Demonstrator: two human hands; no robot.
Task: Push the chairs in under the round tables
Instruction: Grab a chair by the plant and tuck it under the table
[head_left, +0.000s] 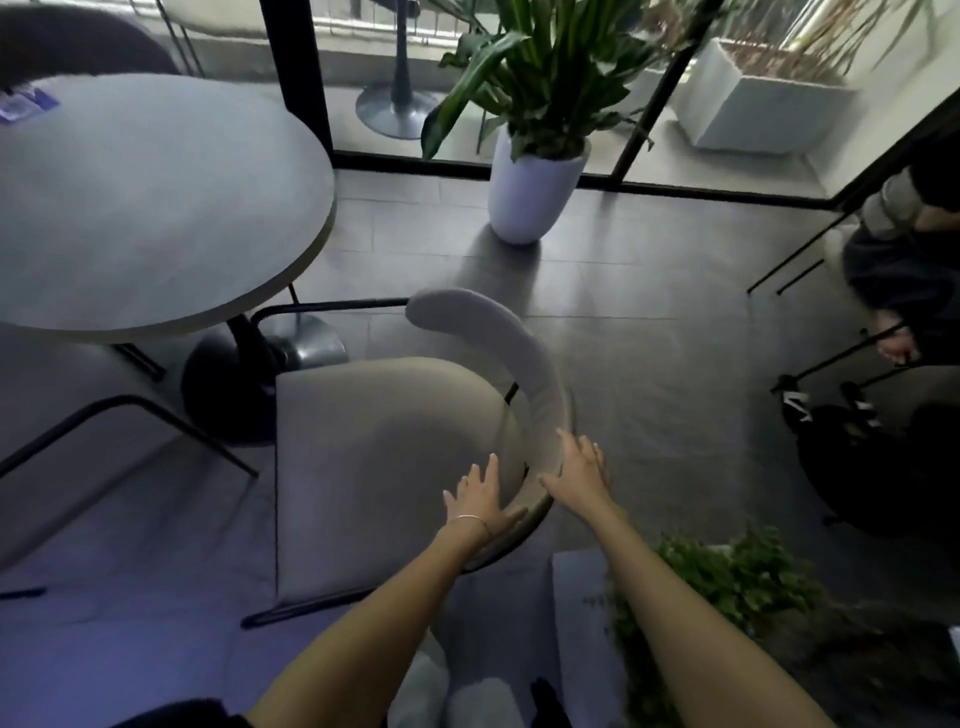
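A grey upholstered chair (374, 457) with a curved padded backrest (514, 353) and black metal legs stands to the right of a round grey table (145, 208), its seat mostly outside the tabletop's edge. My left hand (480, 496) lies flat with fingers spread on the near end of the backrest. My right hand (582, 467) rests open against the backrest's outer side, just right of the left. Neither hand is closed around anything. The table's black pedestal base (244, 384) shows beneath it.
A white pot with a tall green plant (530, 192) stands on the floor beyond the chair, by a glass wall. A low leafy plant (727, 582) sits near my right arm. Another seated person (904, 270) is at the right edge. A second chair's black legs (135, 415) show left.
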